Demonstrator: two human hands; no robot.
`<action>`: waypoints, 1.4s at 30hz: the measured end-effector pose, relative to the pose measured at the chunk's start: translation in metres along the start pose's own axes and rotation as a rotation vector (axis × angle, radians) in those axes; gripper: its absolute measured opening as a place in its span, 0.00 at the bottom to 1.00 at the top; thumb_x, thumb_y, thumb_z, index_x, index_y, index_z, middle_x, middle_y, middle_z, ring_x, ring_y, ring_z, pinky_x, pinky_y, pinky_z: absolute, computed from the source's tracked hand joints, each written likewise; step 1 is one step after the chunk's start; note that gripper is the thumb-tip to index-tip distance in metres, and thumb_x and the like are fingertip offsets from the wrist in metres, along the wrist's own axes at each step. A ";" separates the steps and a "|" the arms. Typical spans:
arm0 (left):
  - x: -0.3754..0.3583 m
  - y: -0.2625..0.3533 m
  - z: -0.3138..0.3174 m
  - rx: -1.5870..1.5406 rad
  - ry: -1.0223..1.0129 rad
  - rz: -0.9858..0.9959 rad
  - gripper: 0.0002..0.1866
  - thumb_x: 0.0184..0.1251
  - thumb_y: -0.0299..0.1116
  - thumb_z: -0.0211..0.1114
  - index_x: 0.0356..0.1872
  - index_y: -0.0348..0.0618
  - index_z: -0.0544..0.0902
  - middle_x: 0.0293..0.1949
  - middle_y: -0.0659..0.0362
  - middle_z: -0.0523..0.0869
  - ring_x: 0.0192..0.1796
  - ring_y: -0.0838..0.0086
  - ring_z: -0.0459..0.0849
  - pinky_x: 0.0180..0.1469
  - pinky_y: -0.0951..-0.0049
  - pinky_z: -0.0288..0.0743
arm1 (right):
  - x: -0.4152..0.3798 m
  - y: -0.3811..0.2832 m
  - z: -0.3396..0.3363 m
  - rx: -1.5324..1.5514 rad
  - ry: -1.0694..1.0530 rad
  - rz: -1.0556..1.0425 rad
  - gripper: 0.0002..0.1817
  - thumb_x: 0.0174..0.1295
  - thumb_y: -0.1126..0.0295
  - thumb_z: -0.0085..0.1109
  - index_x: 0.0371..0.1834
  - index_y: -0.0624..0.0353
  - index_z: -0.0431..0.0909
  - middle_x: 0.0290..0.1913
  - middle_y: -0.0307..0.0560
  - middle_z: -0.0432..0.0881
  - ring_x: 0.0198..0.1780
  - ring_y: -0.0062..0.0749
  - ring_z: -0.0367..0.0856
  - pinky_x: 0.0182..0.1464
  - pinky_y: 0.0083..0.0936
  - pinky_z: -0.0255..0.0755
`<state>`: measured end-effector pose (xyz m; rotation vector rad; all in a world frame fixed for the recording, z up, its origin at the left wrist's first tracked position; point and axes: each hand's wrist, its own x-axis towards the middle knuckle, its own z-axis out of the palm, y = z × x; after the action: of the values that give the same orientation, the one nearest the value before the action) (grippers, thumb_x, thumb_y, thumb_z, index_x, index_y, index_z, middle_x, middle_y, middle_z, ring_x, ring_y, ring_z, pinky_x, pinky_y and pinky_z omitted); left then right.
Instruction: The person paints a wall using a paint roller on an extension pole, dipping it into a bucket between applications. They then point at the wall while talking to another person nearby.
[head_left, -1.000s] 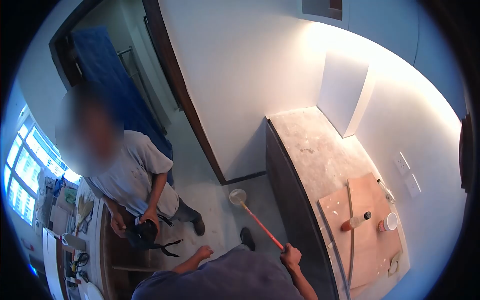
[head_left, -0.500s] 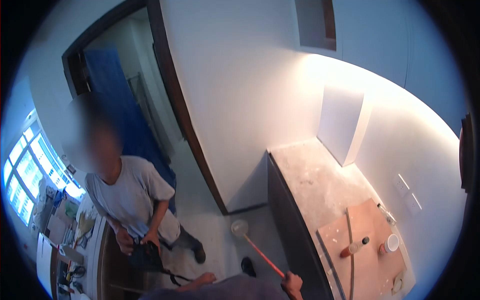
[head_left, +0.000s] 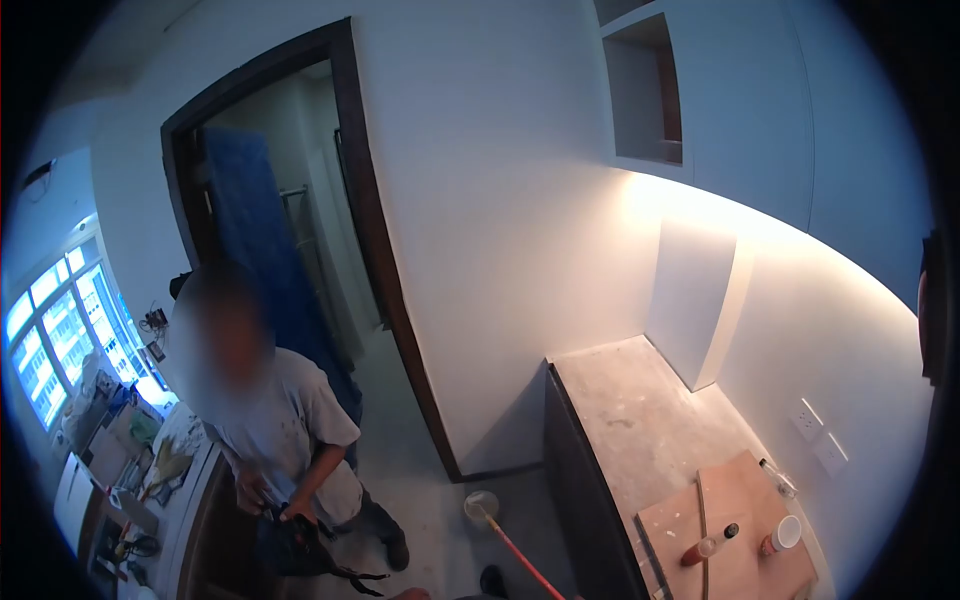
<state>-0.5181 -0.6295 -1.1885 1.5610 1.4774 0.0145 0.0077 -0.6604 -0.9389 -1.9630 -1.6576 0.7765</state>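
Observation:
A long red pole [head_left: 522, 567] slants up from the bottom edge, and its yellowish far end meets a round, pale thing [head_left: 480, 508] low over the floor, perhaps a bucket or a roller head. My right hand is below the picture, where the pole's near end runs out of view. Only a sliver of my left hand [head_left: 411, 594] shows at the bottom edge, its fingers hidden. Beside it, a person in a grey T-shirt [head_left: 290, 410] stands holding a dark bag or belt with straps [head_left: 310, 550] in both hands.
To the right runs a dusty counter [head_left: 625, 400] bearing a brown board [head_left: 740, 500], a bottle [head_left: 700, 550], a white cup [head_left: 782, 535] and a strip. Wall cabinets [head_left: 740, 110] hang above. A dark-framed doorway [head_left: 370, 220] stands ahead; a cluttered worktop [head_left: 190, 440] lies left.
My view has tilted upward, so the scene sits lower. My right hand, earlier closed round the pole, has left the picture, and my left hand has nearly left it.

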 end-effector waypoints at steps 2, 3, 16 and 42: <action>0.003 0.003 0.001 0.047 -0.007 0.041 0.27 0.67 0.51 0.63 0.56 0.38 0.81 0.54 0.45 0.85 0.55 0.57 0.84 0.60 0.61 0.75 | 0.002 0.008 0.002 -0.025 -0.006 0.006 0.10 0.58 0.65 0.57 0.40 0.53 0.83 0.35 0.60 0.84 0.40 0.61 0.81 0.43 0.52 0.73; 0.003 0.005 0.001 0.077 -0.010 0.071 0.27 0.67 0.51 0.64 0.56 0.38 0.81 0.54 0.46 0.85 0.54 0.57 0.84 0.61 0.61 0.75 | 0.004 -0.002 -0.008 -0.044 -0.029 0.031 0.10 0.57 0.65 0.57 0.40 0.53 0.83 0.35 0.59 0.84 0.40 0.61 0.82 0.43 0.52 0.73; -0.023 0.042 0.010 0.309 -0.082 -0.056 0.15 0.69 0.42 0.56 0.45 0.45 0.85 0.46 0.49 0.84 0.53 0.52 0.80 0.54 0.50 0.74 | 0.002 0.011 0.017 -0.278 0.020 0.080 0.05 0.50 0.66 0.64 0.27 0.53 0.79 0.27 0.54 0.84 0.34 0.58 0.84 0.38 0.50 0.77; -0.052 0.073 -0.017 0.138 0.056 -0.204 0.33 0.61 0.54 0.63 0.60 0.38 0.78 0.60 0.43 0.79 0.64 0.51 0.75 0.66 0.56 0.68 | 0.001 0.010 0.031 -0.164 0.046 0.082 0.06 0.52 0.69 0.62 0.25 0.57 0.75 0.25 0.57 0.82 0.33 0.60 0.83 0.36 0.51 0.73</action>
<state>-0.4859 -0.6467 -1.1048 1.5210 1.7068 -0.1662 -0.0054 -0.6614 -0.9689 -2.1565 -1.6696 0.6376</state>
